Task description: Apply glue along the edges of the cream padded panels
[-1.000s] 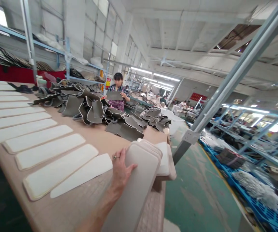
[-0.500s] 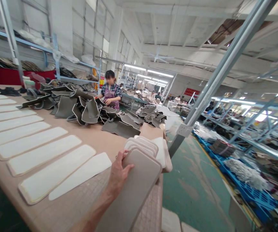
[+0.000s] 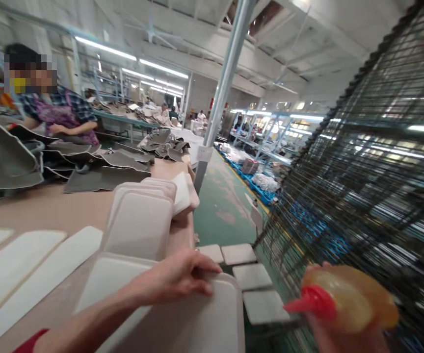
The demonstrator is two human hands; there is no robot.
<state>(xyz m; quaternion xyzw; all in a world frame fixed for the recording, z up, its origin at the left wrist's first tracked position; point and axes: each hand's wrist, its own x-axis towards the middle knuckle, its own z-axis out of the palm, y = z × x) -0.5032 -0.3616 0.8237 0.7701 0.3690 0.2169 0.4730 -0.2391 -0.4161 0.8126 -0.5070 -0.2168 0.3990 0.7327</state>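
Left hand (image 3: 182, 279): thumb and fingers pinching beige round-cornered panel (image 3: 204, 323) by its top, at right side of desk (image 3: 83, 211) | right hand (image 3: 348, 339): wrapped around red-nozzled squeeze bottle (image 3: 361, 296), amber contents | distant red sign (image 3: 211, 103): part-hidden, unreadable

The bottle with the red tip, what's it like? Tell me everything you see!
The bottle looks like see-through plastic, rounded and amber-yellow. Its red cap narrows to a pointed nozzle. It lies sideways in the right hand, nozzle pointing left, at the picture's lower right. It's a bit blurry, so I can't tell how full it is.
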